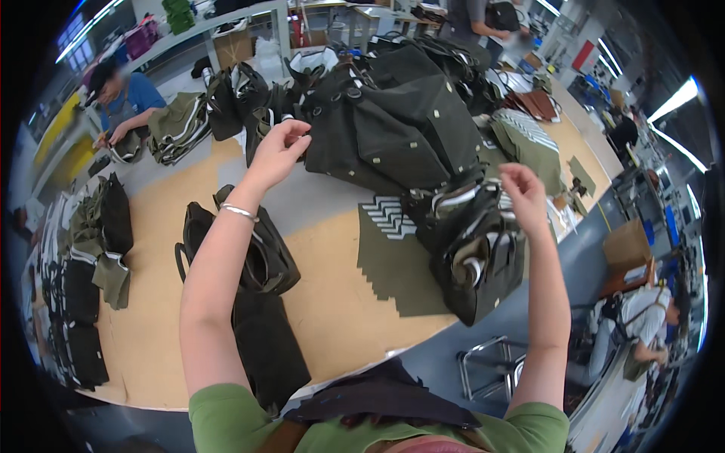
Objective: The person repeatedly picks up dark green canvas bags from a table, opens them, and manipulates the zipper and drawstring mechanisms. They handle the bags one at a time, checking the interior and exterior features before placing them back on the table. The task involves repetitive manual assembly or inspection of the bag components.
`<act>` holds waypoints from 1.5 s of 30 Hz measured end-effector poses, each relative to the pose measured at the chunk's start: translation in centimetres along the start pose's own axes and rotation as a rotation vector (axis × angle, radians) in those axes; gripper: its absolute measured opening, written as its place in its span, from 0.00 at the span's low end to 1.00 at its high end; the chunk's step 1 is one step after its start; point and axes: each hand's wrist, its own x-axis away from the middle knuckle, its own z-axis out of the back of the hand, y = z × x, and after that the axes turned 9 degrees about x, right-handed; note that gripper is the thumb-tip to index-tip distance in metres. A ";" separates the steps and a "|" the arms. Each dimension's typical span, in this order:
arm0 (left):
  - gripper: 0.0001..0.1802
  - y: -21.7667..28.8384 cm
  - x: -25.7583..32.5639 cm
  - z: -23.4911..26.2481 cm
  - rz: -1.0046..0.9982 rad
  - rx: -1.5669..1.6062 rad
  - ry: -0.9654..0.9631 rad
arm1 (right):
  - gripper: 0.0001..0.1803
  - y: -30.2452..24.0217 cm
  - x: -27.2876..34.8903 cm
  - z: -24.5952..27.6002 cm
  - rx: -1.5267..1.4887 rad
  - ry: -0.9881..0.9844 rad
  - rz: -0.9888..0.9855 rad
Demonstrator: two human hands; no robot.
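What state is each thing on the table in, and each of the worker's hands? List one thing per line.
Left hand: raised, fingers pinching the edge of the bag pile.
Right hand: raised, fingers curled over the striped bags.
Bag pile: heaped, dark green.
Striped bags: bunched, hanging over the table edge.
Fabric pieces: flat, stacked, fanned.
Black bag: lying on its side.

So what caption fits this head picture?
Two bare hands, left and right, reach into dark bags piled on a table.

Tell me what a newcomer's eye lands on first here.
The big heap of dark bags piled mid-table, with the left hand pinching at its edge. The right hand hovers over a striped-trim bag at the table's right edge. Fabric pieces lie stacked between.
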 end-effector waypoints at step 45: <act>0.38 -3.0 -2.9 -14.6 0.251 -0.692 -0.402 | 0.21 12.2 -12.3 2.6 0.449 -0.501 0.075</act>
